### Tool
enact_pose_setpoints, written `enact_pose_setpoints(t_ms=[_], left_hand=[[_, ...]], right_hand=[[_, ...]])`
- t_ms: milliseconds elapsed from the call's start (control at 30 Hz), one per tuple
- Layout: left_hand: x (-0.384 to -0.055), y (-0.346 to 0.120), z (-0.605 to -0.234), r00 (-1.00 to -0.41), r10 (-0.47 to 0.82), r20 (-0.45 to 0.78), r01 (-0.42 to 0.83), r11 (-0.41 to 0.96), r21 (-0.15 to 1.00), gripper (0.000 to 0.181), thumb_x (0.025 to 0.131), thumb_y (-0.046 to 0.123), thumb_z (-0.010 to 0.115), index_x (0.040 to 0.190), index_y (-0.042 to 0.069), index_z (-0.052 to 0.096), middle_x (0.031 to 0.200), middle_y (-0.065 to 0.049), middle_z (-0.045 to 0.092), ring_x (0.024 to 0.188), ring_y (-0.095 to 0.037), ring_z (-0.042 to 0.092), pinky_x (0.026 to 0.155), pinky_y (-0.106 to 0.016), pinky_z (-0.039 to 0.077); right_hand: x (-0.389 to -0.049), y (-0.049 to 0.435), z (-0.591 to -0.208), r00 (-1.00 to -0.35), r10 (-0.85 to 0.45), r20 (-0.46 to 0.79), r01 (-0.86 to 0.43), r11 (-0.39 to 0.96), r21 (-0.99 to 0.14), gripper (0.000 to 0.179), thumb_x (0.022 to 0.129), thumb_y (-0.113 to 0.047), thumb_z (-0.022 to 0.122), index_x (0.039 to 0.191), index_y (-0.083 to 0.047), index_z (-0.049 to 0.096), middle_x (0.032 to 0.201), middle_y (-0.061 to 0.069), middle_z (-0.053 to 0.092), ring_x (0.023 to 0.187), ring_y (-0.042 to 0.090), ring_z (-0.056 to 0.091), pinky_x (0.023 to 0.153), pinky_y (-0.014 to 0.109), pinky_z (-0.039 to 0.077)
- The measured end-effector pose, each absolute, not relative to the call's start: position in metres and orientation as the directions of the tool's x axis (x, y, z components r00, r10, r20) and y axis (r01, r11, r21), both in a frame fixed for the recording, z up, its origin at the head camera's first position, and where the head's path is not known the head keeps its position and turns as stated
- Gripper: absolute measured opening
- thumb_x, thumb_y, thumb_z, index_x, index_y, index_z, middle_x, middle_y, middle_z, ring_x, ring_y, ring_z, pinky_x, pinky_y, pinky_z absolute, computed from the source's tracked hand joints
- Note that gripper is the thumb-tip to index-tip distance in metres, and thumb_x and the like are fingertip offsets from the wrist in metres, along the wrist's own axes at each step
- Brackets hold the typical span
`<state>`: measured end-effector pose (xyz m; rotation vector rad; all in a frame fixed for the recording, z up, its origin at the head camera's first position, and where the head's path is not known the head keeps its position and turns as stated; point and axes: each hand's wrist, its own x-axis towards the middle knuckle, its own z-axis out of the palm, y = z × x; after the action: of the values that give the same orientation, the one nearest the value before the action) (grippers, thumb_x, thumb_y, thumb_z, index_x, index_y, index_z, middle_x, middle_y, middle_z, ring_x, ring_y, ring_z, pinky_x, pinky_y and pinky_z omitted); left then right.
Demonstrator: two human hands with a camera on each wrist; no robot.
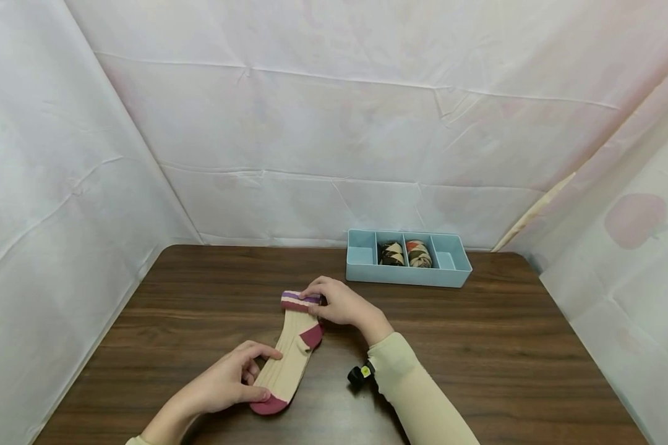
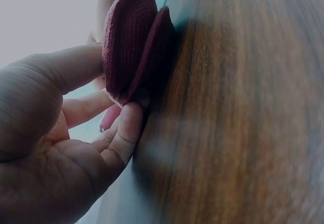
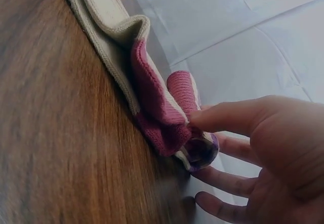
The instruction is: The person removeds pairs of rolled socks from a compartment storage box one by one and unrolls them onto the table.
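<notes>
A pair of cream socks (image 1: 287,349) lies flat on the table, one stacked on the other, with maroon toes (image 2: 129,41) and heels (image 3: 152,89). Their striped cuff (image 1: 299,301), purple, white and maroon, is folded over at the far end. On the near end rests my left hand (image 1: 228,377), its thumb on the toe and its index finger along the upper sock. My right hand (image 1: 339,301) holds the folded cuff from the right, thumb on the near side and fingers across the far side. In the right wrist view the cuff bends into a thick roll beside the heel.
At the back right of the brown wooden table (image 1: 506,346) stands a light blue divided box (image 1: 406,275). Two rolled patterned bundles (image 1: 392,254) sit in its middle compartments. A black wrist camera (image 1: 359,374) hangs by my right sleeve. White cloth walls (image 1: 312,136) surround the table.
</notes>
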<state>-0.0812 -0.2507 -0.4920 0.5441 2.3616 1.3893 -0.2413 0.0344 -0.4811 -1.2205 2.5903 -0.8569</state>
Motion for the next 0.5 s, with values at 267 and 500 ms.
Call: enact_pose_setpoints(t_ms=[267, 500], left_hand=[[-0.0816, -0.2515, -0.4939, -0.866, 0.491, -0.094, 0.153, 0.439, 0.885, 0.059, 0.088, 0.021, 0.093, 0.141, 0.017, 0.067, 0.119, -0.014, 0.053, 0.087, -0.014, 0.057, 0.072, -0.025, 0.05], [-0.0824, -0.2514, -0.4935, -0.865, 0.493, -0.094, 0.154, 0.44, 0.885, 0.059, 0.089, 0.021, 0.093, 0.141, 0.017, 0.066, 0.117, -0.014, 0.052, 0.087, -0.014, 0.056, 0.072, -0.025, 0.049]], right_hand=[[-0.2422, 0.0351, -0.4814, -0.664, -0.745, 0.066, -0.643, 0.523, -0.559, 0.044, 0.096, -0.008, 0.082, 0.139, -0.013, 0.074, 0.14, 0.01, 0.065, 0.13, 0.026, 0.061, 0.112, 0.045, 0.05], [-0.2414, 0.0346, -0.4813, -0.677, -0.734, 0.059, -0.636, 0.542, -0.549, 0.047, 0.094, -0.006, 0.084, 0.14, -0.014, 0.074, 0.14, 0.009, 0.065, 0.13, 0.025, 0.061, 0.112, 0.044, 0.051]])
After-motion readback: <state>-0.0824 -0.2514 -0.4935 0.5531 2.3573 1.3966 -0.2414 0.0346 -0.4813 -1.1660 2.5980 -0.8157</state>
